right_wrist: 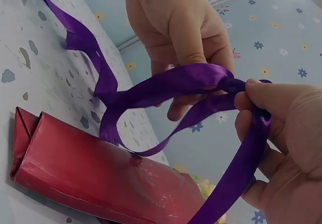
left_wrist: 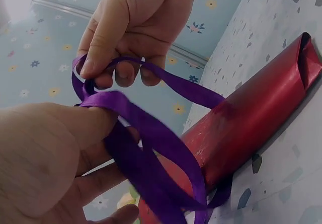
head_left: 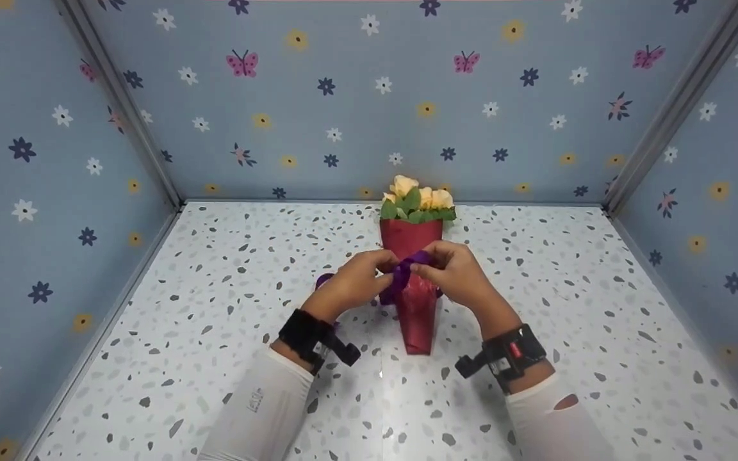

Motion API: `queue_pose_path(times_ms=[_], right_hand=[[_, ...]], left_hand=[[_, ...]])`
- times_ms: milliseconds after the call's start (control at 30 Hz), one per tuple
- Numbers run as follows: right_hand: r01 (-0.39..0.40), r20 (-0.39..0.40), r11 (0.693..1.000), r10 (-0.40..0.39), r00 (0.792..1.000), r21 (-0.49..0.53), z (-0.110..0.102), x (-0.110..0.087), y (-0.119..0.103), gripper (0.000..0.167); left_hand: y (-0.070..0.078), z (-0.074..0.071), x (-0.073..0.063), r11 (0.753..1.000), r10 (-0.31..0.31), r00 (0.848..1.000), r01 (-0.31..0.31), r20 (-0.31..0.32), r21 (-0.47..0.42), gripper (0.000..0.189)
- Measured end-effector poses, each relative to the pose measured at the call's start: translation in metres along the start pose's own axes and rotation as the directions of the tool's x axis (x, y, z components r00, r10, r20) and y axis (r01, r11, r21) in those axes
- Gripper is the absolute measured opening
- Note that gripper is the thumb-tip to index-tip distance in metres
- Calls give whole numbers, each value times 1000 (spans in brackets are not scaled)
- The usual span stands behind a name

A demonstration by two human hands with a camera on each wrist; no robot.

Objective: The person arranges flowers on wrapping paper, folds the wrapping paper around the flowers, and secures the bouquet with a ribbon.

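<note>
A bouquet of pale yellow roses [head_left: 433, 199] with green leaves lies on the table, wrapped in a red paper cone [head_left: 418, 320]. Above the wrap, both hands work a purple ribbon [head_left: 400, 276] that passes around it. My left hand [head_left: 359, 280] pinches the ribbon between thumb and fingers. Close beside it, my right hand [head_left: 459, 272] pinches another part where the strands cross, seen in the right wrist view as a bunched knot-like spot [right_wrist: 234, 85]. Loops of ribbon [left_wrist: 166, 148] hang between the hands and the wrap. Whether the knot is tight cannot be told.
The speckled white table [head_left: 228, 358] extends around the bouquet. A blue flower-patterned panel [head_left: 369, 96] stands behind it, with side panels at left and right. A loose ribbon tail [right_wrist: 83, 43] lies on the table beyond the left hand.
</note>
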State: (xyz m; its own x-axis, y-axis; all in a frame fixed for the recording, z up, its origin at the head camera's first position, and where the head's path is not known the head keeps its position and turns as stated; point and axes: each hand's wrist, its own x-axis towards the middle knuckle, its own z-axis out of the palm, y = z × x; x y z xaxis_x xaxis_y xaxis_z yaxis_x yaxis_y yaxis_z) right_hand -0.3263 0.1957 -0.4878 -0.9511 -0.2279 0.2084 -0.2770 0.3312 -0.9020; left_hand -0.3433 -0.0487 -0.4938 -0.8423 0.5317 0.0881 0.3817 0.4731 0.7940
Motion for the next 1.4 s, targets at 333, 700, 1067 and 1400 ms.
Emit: queue_pose_path(times_ms=[333, 700, 1067, 1400], right_hand=[[-48, -29, 881, 70, 997, 470, -11, 1, -2, 18], [123, -80, 528, -104, 991, 840, -35, -2, -1, 11], [318, -317, 350, -62, 947, 881, -81, -12, -10, 13], [273, -426, 442, 295, 855, 855, -112, -10, 14, 18]], left_hand=[[14, -12, -7, 1000, -29, 995, 28, -91, -11, 9], [17, -22, -11, 996, 1, 990, 10, -139, 84, 16], [12, -32, -13, 993, -9, 982, 31, -189, 113, 16], [7, -38, -15, 981, -66, 979, 99, -192, 168, 21]])
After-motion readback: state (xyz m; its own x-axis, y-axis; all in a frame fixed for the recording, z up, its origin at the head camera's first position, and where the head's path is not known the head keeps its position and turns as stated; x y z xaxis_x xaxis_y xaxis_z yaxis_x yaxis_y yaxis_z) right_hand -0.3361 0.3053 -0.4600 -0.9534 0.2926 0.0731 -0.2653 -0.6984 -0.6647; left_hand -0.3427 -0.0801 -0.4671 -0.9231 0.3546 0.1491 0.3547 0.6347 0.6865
